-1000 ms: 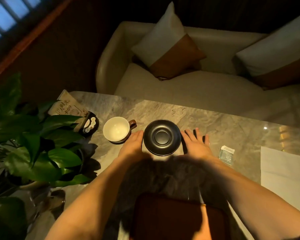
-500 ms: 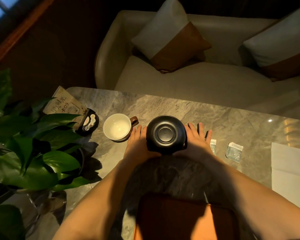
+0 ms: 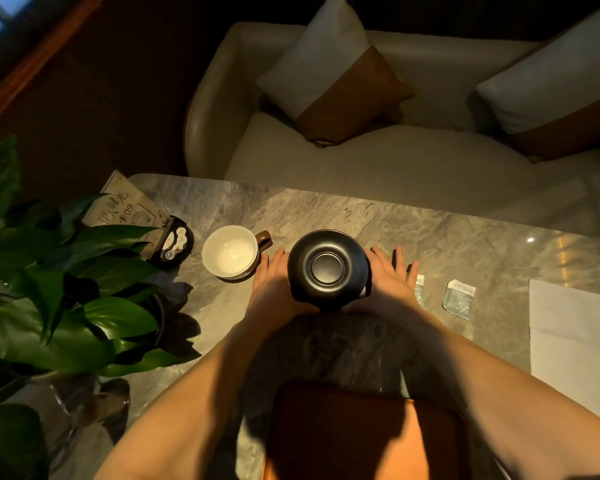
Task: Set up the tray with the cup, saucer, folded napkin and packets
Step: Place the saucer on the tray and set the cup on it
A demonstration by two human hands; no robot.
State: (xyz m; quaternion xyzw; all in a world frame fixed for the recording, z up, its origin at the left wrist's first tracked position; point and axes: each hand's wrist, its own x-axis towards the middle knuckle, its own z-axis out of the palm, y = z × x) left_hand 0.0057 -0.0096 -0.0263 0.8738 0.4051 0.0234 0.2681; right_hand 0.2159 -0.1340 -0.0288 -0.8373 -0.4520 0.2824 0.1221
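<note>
- Matte black saucer (image 3: 328, 268), round with a raised ring at its centre, sits between the left hand (image 3: 274, 285) and right hand (image 3: 390, 284); both hold its edges, fingers extended.
- Left of the saucer: a white cup (image 3: 230, 251) with a brown handle, empty, upright on the marble table (image 3: 465, 251).
- Right of the saucer: two pale packets (image 3: 459, 299) lying flat.
- Nearer than the saucer: a brown tray (image 3: 368, 438), partly shadowed.

the cup (image 3: 230, 251) crowds the saucer's (image 3: 328, 266) left, two packets (image 3: 459, 298) its right, while bare marble table (image 3: 326, 344) lies open toward the tray (image 3: 430, 441).
</note>
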